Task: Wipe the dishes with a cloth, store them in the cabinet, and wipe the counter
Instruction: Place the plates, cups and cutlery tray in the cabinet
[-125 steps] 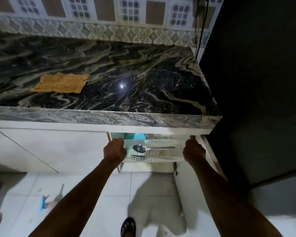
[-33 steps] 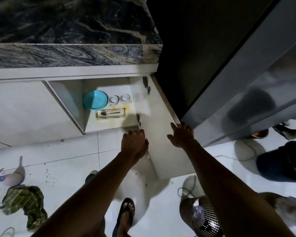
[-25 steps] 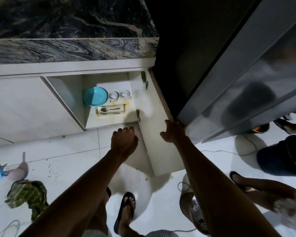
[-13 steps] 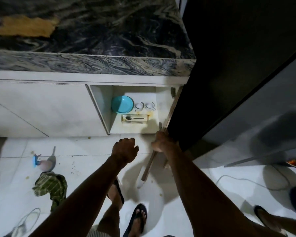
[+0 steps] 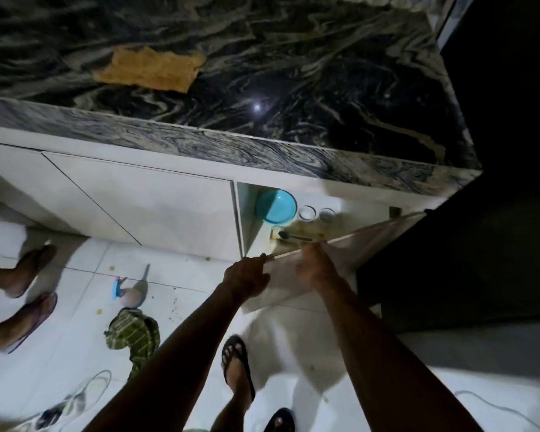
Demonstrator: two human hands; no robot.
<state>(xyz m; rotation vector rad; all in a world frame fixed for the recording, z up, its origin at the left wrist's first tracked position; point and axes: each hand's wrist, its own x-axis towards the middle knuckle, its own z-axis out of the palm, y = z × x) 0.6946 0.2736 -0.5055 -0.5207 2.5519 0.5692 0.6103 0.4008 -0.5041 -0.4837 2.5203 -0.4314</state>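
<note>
Both hands were down at the white cabinet door, which stood partly open below the dark, swirly marble counter. The left hand had its fingers curled over the door's free top edge and held it. The right hand lay on the same door just to the right, at about 3 o'clock from the left hand. It was blurry, so I cannot tell if its fingers were bent around the edge or only pressed flat on it.

Inside the open white cabinet, at 12 o'clock from the hands, a round teal bowl leaned at the back. Two small white cups stood side by side to its right. In front of them a metal spoon lay in a clear little tray, partly hidden by the door edge.

The flat yellow-brown cloth lay spread on the counter at 11 o'clock, well apart from the hands.

On the white tile floor, at 8 o'clock, were a crumpled green checked rag and a small blue brush. Another person's feet in sandals stood at 9 o'clock.
</note>
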